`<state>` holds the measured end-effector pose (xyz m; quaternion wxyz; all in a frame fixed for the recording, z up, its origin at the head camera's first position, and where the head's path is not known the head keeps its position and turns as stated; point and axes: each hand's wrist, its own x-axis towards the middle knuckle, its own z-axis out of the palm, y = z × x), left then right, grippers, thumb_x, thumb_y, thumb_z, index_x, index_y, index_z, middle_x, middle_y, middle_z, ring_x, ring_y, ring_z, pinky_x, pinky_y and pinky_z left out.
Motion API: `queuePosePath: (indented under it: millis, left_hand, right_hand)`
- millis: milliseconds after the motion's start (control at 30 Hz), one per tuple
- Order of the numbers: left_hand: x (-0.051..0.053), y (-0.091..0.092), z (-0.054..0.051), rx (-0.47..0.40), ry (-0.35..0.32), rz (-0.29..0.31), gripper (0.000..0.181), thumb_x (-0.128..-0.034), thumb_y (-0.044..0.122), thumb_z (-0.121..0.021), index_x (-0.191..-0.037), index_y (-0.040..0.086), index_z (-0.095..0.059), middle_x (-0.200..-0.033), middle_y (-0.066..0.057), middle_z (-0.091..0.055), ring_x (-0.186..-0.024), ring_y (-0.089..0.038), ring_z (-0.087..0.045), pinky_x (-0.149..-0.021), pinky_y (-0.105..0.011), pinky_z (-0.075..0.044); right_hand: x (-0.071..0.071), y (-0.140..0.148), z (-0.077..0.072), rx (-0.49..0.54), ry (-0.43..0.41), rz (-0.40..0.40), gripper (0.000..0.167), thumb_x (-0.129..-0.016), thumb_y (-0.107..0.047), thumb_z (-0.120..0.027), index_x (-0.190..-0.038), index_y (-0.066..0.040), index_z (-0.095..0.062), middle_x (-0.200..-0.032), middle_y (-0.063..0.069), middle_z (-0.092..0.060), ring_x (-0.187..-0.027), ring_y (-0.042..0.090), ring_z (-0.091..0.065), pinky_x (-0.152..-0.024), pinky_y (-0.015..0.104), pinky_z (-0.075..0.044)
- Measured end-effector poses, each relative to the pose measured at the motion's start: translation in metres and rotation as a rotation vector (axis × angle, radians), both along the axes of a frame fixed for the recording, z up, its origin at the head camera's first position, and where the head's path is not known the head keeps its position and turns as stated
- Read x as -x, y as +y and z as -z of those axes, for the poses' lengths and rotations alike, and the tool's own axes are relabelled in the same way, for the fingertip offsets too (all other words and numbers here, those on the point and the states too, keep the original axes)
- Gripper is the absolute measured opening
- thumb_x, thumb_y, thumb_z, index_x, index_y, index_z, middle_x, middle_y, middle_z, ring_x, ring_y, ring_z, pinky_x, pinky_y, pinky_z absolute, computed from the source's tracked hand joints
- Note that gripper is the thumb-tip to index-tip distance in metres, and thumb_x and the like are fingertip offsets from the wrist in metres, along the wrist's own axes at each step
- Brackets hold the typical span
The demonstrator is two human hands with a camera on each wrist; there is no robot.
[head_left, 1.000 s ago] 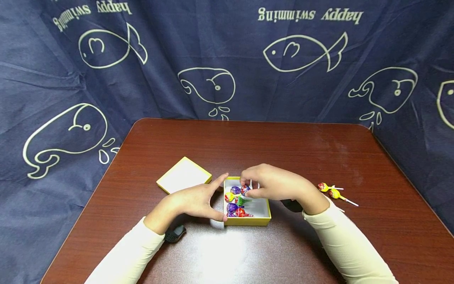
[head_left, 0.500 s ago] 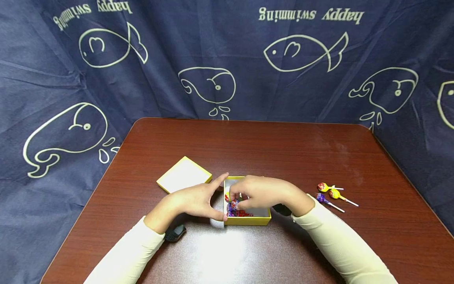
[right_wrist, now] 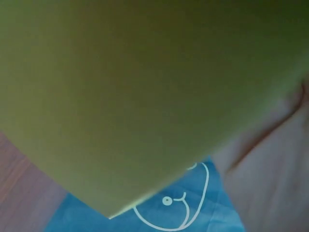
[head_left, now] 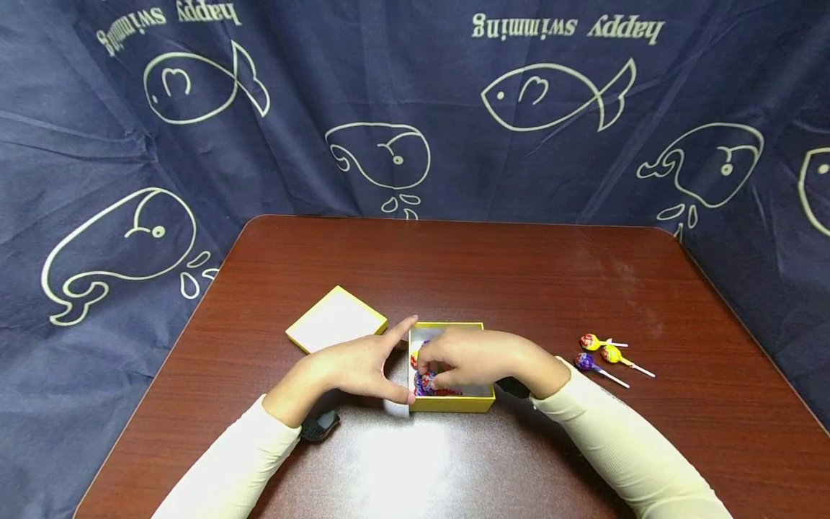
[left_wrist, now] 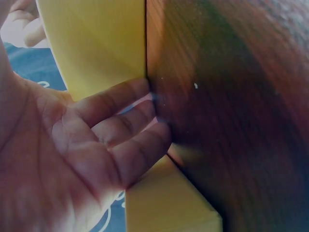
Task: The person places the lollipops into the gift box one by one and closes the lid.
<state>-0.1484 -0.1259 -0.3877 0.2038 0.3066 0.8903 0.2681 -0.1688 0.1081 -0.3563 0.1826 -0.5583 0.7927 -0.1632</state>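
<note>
A yellow box (head_left: 452, 405) with a pale inside holds several wrapped lollipops along its left side. My left hand (head_left: 357, 366) rests against that side, thumb and index finger spread towards its two corners. In the left wrist view, the other fingers (left_wrist: 137, 150) lie beside the yellow wall, their tips at the table. My right hand (head_left: 489, 357) reaches into the box with curled fingers, pinching a purple-and-red lollipop (head_left: 426, 381) near the front left corner. This hand hides most of the contents. In the right wrist view, the box wall (right_wrist: 145, 96) blocks the fingers.
A yellow-edged lid (head_left: 336, 317) with a white face lies behind my left hand. On the right of the brown table (head_left: 454, 270) lie two yellow lollipops (head_left: 611, 354) and a purple lollipop (head_left: 585, 361). A blue curtain (head_left: 415, 86) hangs behind.
My right hand has moved forward-left inside the box, towards its near left corner, with the purple-and-red lollipop. The purple lollipop on the table has come out from behind my arm. My left hand stays put.
</note>
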Motion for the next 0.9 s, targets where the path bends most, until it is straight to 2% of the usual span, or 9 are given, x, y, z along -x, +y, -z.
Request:
queuePosePath:
  millis: [300,567,700,900]
  left_hand:
    - [0.0,0.0,0.001,-0.006,0.017,0.005,0.12,-0.0729,0.057,-0.08,-0.16,0.016,-0.009,-0.135,0.004,-0.056,-0.109,-0.007,-0.058,-0.102,-0.031,-0.04]
    - [0.0,0.0,0.0,-0.001,0.015,0.004,0.12,-0.0728,0.057,-0.079,-0.161,0.017,-0.009,-0.136,0.005,-0.056,-0.109,-0.006,-0.058,-0.102,-0.031,-0.04]
    - [0.0,0.0,0.0,0.004,0.019,0.004,0.12,-0.0726,0.058,-0.079,-0.161,0.016,-0.009,-0.135,0.004,-0.056,-0.109,-0.008,-0.059,-0.101,-0.031,-0.041]
    - [0.0,0.0,0.001,-0.004,0.025,0.004,0.121,-0.0721,0.057,-0.08,-0.16,0.015,-0.009,-0.135,0.002,-0.058,-0.112,-0.01,-0.058,-0.103,-0.032,-0.041]
  right_hand:
    - [-0.002,-0.003,0.003,-0.002,-0.051,-0.014,0.01,-0.087,-0.007,-0.073,-0.092,-0.011,-0.065,-0.075,-0.014,-0.058,-0.07,-0.003,-0.051,-0.067,0.017,-0.045]
    - [-0.002,-0.003,0.004,0.009,-0.029,-0.02,0.014,-0.086,-0.007,-0.074,-0.094,-0.011,-0.064,-0.075,-0.013,-0.057,-0.069,-0.003,-0.051,-0.066,0.017,-0.044]
    - [-0.003,-0.001,0.003,0.003,-0.009,-0.004,0.015,-0.085,-0.007,-0.074,-0.096,-0.011,-0.065,-0.08,-0.013,-0.059,-0.074,0.001,-0.053,-0.07,0.019,-0.045]
    - [-0.002,0.013,-0.004,0.028,0.008,0.067,0.015,-0.088,-0.01,-0.073,-0.101,-0.011,-0.067,-0.088,-0.011,-0.061,-0.081,0.006,-0.058,-0.073,0.023,-0.047]
